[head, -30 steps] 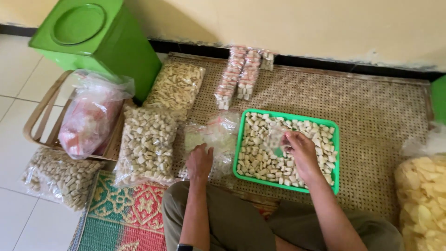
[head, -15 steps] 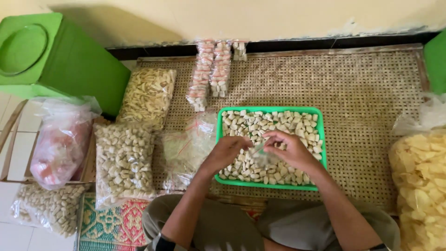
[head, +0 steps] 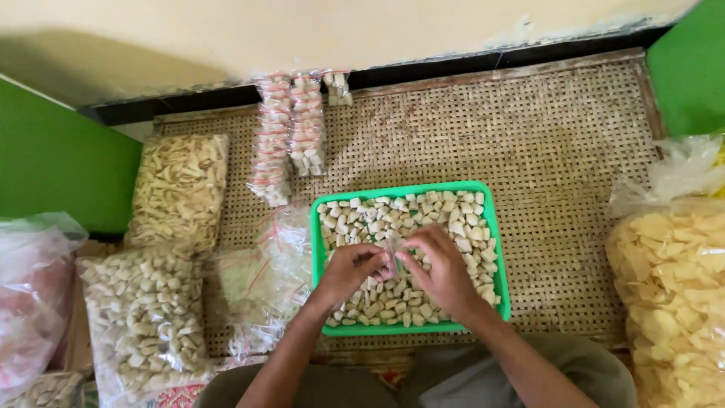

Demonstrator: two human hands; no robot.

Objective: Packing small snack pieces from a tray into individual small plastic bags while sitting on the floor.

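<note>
A green plastic tray [head: 495, 227] full of small pale cracker pieces [head: 377, 215] lies on a woven mat. Over its middle, my left hand [head: 349, 270] and my right hand [head: 440, 272] meet, both pinching a small clear plastic bag [head: 393, 253] between their fingertips. Left of the tray lies a heap of empty small clear bags [head: 264, 287]. Behind the tray, strips of filled little packets [head: 291, 136] lie in rows near the wall.
Big clear bags of pale snacks [head: 147, 321], [head: 180, 189] lie at left, a bag of pinkish crackers [head: 30, 302] at far left, a bag of yellow chips [head: 672, 279] at right. Green bins [head: 60, 166], [head: 691, 75] flank the mat [head: 529, 128]. My knees are below.
My left hand came from the heap of empty bags over to the tray and joined my right hand on a small clear bag. The view swung right and closer.
</note>
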